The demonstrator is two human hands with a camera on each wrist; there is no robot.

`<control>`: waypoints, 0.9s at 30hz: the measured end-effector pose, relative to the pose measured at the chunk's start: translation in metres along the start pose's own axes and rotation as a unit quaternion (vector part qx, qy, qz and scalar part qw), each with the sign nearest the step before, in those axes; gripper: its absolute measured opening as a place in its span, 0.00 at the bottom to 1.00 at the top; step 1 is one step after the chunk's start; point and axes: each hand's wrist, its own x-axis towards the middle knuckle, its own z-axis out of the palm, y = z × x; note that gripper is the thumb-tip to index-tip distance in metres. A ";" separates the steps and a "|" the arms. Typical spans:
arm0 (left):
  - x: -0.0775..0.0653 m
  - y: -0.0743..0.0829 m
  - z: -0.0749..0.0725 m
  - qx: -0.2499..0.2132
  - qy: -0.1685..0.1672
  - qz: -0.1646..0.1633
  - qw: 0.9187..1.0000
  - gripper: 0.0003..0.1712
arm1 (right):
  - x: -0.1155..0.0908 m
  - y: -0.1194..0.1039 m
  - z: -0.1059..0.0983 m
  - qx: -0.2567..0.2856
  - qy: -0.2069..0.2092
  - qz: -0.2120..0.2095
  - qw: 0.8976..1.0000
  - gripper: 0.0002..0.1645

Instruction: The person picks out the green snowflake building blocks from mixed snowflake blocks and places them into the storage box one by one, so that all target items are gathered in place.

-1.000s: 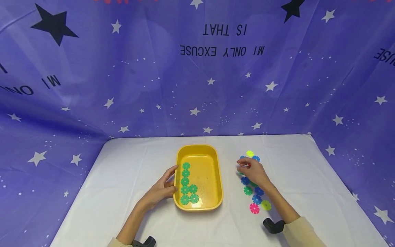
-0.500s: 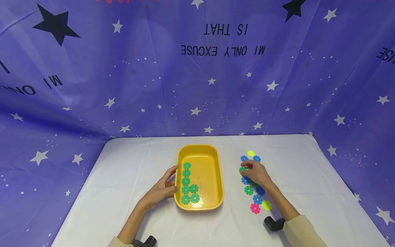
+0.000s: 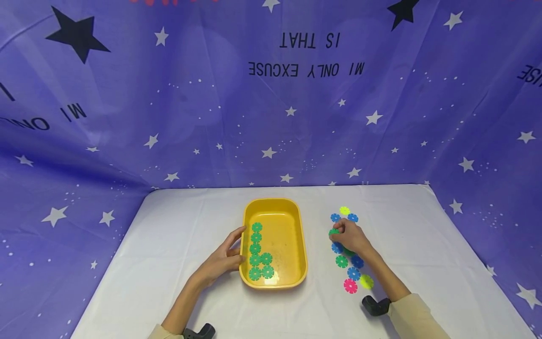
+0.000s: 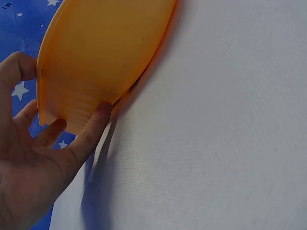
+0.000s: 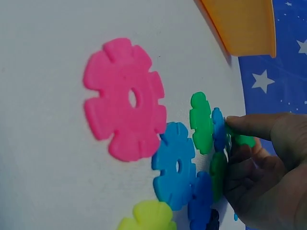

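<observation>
Green disc on white table, near blue disc, right of yellow tray; right hand, thumb and fingertips right at it, whether pinching, can't tell. Left hand, fingers spread, touching tray's left side. Seven green discs inside.

Two pale beige sleeves; beside each, a black wrist piece, bent and rounded.

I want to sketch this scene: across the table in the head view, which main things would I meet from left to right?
Left beige fabric sleeve, bare left hand, yellow rounded-rectangular plastic tray, bright pink round notched disc, nearer yellow-green round notched disc, right beige fabric sleeve.
</observation>
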 end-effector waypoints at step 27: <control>-0.002 0.001 0.001 0.005 0.004 -0.001 1.000 0.51 | -0.028 -0.099 0.029 0.217 -0.092 -0.115 0.965 0.15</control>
